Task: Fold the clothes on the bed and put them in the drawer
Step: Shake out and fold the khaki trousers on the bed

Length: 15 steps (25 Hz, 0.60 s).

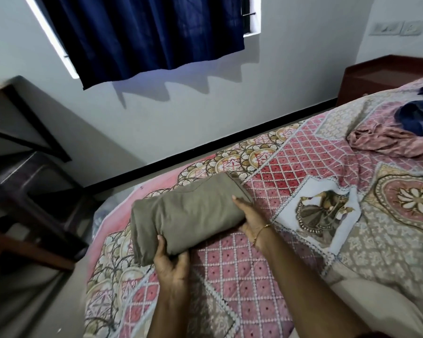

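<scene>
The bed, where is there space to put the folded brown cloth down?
Bare bedspread lies in front of the folded brown cloth, between both arms, and to its right toward the dancer picture. It is crowded at the far right, where the pink garment and the dark blue garment lie in a heap.

Folded garment (pixel 188 215) on bed (pixel 254 276) near its left edge, loose clothes (pixel 396 135) far right, stool (pixel 34 191) left of bed
</scene>
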Tool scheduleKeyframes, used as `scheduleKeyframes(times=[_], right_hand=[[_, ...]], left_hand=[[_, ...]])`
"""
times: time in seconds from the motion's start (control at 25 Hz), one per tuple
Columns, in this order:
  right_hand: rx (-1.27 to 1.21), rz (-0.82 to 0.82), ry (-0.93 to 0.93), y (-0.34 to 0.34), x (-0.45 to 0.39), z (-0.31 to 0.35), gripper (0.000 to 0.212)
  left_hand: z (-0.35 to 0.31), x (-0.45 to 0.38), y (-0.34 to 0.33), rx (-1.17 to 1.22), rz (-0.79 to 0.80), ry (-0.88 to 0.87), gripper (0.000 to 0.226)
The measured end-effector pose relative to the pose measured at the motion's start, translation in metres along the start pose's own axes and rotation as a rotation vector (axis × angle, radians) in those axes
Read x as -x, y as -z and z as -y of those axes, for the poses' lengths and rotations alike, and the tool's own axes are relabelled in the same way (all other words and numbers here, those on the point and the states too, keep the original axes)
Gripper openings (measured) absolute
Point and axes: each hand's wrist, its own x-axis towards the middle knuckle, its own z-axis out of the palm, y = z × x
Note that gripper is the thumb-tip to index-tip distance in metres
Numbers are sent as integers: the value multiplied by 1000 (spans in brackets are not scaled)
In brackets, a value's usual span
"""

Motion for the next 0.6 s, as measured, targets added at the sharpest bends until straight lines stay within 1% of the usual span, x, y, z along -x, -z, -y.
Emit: scheduleKeyframes(times=[0.04,0.08,0.12,0.2,0.28,0.36,0.4,0.44,0.48,0.56,0.6], right_hand=[[-66,-53,22,-4,-2,-12,50],[-134,-87,49,-7,-2,-20,54],[-194,-104,64,-11,-2,-27,48],[-242,-58,45,-23,1,-33,32],[-171,10,7,-31,3,-39,26],[-10,19,-8,-30,2,-46,24],[62,2,-13,-28,1,-50,27],[108,-17,-13,-26,1,-51,29],[142,-31,-3,-24,1,-50,25],[194,-55,29,-20,2,-40,22],[204,-66,39,-16,2,-34,24]], left_hand=[[-2,-1,0,86,30,22,95],[-2,-5,-2,139,32,42,98],[-6,-5,-4,164,50,31,95],[-17,-4,-4,164,103,-25,83],[-24,-2,2,162,111,-38,80],[-29,4,13,122,39,-30,81],[-30,8,14,107,-9,-22,85],[-31,11,10,78,-64,6,90],[-32,16,3,17,-128,59,87],[-32,18,-18,-82,-309,240,54],[-31,18,-27,-103,-373,303,50]])
